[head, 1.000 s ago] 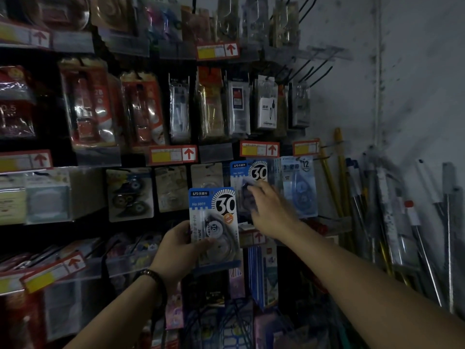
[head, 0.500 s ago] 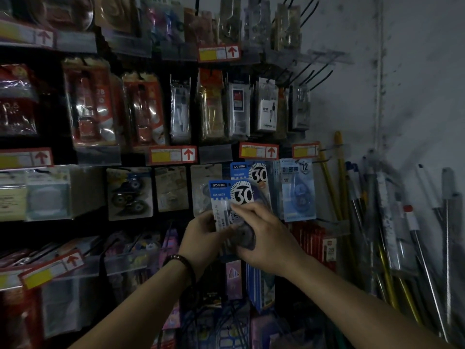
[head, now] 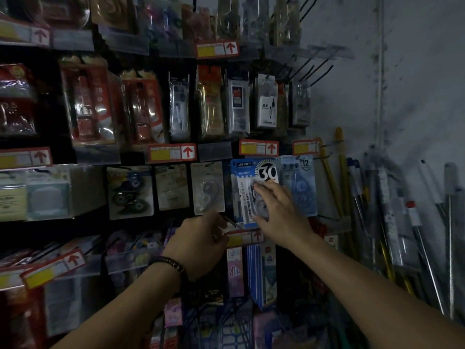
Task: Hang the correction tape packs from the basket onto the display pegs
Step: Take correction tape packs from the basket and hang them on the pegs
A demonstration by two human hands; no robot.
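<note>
Both our hands are up at the rack: our right hand point(head: 278, 210) lies flat, fingers spread, pressing the blue "30" correction tape pack point(head: 247, 195) on its peg, while our left hand point(head: 198, 244), just left of and below that pack, is loosely curled with nothing visibly in it. Just right of the pack hangs a paler "12" tape pack point(head: 300, 185); directly above sits a red price tag point(head: 259, 147). If its hang hole isn't fully seated, we judge letting go could drop it, or our spread fingers could knock the neighbour.
</note>
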